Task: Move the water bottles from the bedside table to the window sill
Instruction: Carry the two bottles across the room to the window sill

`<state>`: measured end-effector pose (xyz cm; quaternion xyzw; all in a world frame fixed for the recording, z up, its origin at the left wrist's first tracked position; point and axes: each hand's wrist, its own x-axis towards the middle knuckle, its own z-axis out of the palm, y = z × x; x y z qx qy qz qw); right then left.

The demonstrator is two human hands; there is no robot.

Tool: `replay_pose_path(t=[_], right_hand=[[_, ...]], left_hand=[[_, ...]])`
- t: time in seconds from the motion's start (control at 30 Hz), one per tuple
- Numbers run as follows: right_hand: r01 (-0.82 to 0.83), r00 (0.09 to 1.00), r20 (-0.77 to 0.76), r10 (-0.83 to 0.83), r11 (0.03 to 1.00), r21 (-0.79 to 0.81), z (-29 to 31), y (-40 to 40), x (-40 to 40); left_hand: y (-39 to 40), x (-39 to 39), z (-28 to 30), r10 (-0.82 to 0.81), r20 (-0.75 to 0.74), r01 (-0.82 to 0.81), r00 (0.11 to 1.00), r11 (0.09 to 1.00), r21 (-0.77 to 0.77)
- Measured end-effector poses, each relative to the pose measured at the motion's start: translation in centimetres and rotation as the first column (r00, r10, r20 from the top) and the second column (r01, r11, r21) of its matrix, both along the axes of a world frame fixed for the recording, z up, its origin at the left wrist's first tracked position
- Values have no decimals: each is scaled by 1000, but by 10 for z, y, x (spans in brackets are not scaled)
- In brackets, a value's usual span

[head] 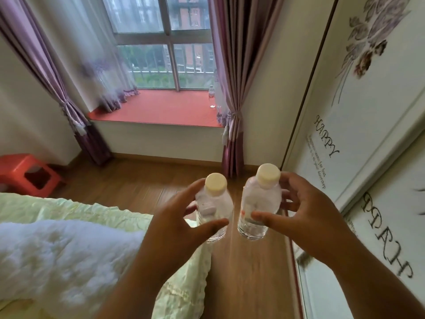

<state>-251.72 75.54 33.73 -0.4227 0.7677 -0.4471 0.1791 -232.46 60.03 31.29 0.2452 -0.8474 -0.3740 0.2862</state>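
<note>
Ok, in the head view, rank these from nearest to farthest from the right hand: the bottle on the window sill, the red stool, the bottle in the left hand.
From the right hand:
1. Bottle in the left hand, just to its left, gripped by the left hand.
2. Red stool, on the floor at far left.
3. Bottle on the window sill, at the sill's right end by the curtain.

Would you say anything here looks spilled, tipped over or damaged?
Nothing stands out. The left hand and right hand each hold an upright, capped bottle, and another bottle stands upright on the red window sill.
</note>
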Motion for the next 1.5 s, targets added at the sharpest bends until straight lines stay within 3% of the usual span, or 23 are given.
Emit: replay_pose_path(t=[0.27, 0.73, 1.17, 1.5], right_hand=[[-70, 997, -23, 71, 997, 9, 3, -22, -98], [31, 999, 5, -32, 995, 97, -12, -97, -193], [144, 987, -91, -136, 986, 87, 2, -277, -265], [-13, 1000, -22, 15, 997, 83, 0, -401, -286]], left_hand=[[-9, -85, -8, 36, -33, -36, 999, 999, 8], [-108, -200, -38, -32, 14, 31, 999, 997, 66], [-312, -290, -25, -104, -98, 108, 990, 993, 42], [-406, -288, -38, -13, -57, 19, 998, 994, 111]])
